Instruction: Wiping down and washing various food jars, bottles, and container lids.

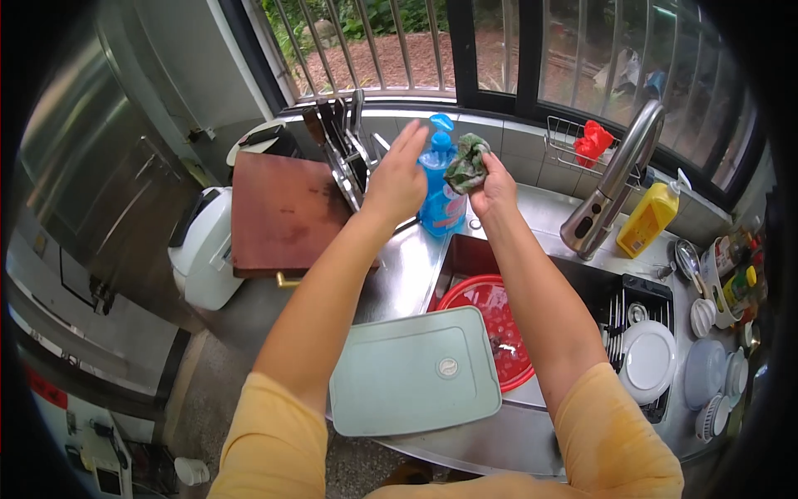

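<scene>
My right hand [495, 189] grips a crumpled dark green patterned cloth [466, 164], which has what looks like white foam on it. Beside it, my left hand [399, 176] is raised with its palm turned inward and holds nothing. Behind and between the hands stands a blue pump bottle [441, 212], its pump head near my left fingertips; whether they touch is unclear. Below my forearms a pale green rectangular lid [405, 377] lies over the counter's front and partly covers a red basin [492, 293]. Water with bubbles fills the basin, which sits in the sink.
A wooden chopping board [283, 212] and a knife block [343, 156] stand left, near a white appliance [202, 274]. The pull-out faucet [614, 181] arches over the sink's right. A yellow pump bottle [648, 215], dish rack [633, 287] and white plate [648, 362] are further right.
</scene>
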A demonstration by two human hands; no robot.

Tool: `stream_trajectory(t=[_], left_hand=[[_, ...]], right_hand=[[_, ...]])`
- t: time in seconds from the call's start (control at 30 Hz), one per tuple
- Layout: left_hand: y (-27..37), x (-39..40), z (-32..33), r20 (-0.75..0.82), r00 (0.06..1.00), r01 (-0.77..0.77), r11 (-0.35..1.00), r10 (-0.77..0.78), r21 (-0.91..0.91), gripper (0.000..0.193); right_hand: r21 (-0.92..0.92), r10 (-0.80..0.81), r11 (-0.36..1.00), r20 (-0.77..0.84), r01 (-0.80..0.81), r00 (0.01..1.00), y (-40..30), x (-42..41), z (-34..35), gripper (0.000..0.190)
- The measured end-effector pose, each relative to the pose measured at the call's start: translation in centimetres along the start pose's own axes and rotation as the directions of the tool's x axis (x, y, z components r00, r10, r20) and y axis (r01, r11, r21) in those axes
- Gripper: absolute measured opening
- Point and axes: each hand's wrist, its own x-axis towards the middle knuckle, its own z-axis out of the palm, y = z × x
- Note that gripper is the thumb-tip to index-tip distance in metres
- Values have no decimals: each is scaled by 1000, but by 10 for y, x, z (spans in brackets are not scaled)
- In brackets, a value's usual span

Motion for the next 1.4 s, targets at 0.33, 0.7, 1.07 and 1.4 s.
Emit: stream_trajectory(t=[0.33, 0.7, 1.07, 1.4], left_hand=[[-36, 65, 52, 148, 965, 136, 899, -215, 415, 70], [-46, 41, 61, 137, 989, -5, 914, -55, 405, 71], [58, -321, -69, -96, 601, 748, 515, -794, 419, 84], [44, -375, -47, 11, 405, 914, 405, -914, 10, 78]], right_hand=[[14, -10, 1000, -109, 11, 994, 19, 16, 20, 31], [11, 56, 998, -37, -55, 998, 5, 5, 0, 26], [-894, 415, -66, 379, 442, 827, -8, -244, -122, 59], [-513, 506, -270, 644, 815, 573, 125, -287, -81, 33]])
